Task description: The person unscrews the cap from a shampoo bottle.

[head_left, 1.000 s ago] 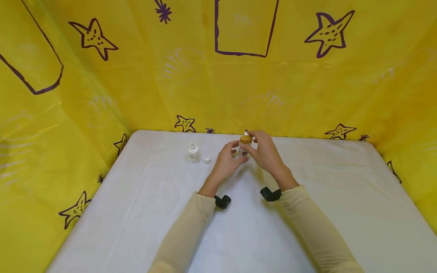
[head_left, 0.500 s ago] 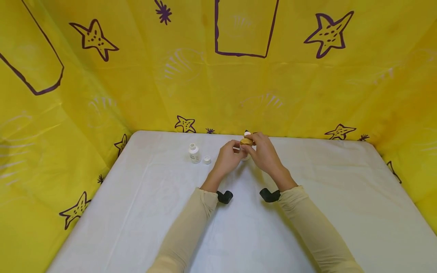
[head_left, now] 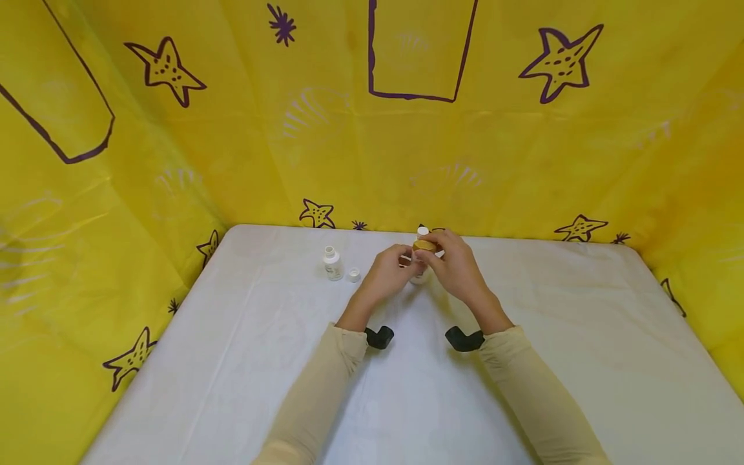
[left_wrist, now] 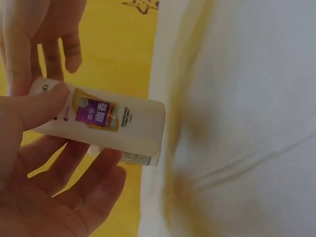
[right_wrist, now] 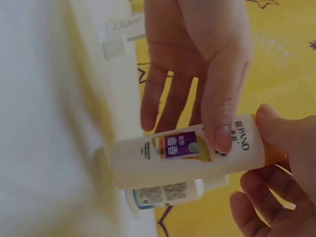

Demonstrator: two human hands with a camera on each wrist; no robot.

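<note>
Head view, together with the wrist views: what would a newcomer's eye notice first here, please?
Probably the bright yellow backdrop with dark starfish drawings, behind the white table. Next, near the table's far edge, the purple-labelled bottle: the left hand holds it, the right hand grips its orange cap. Then, left of the hands on the table, the uncapped bottle beside a small white cap.

the sleeved left forearm and right forearm stretch over the bench and angle inward toward its far edge, the wrists bare past the cuffs. the left hand grips with thumb opposed to slightly spread fingers; the right hand, just beside it, pinches between its thumb and bent fingers, nearer the far edge.
</note>
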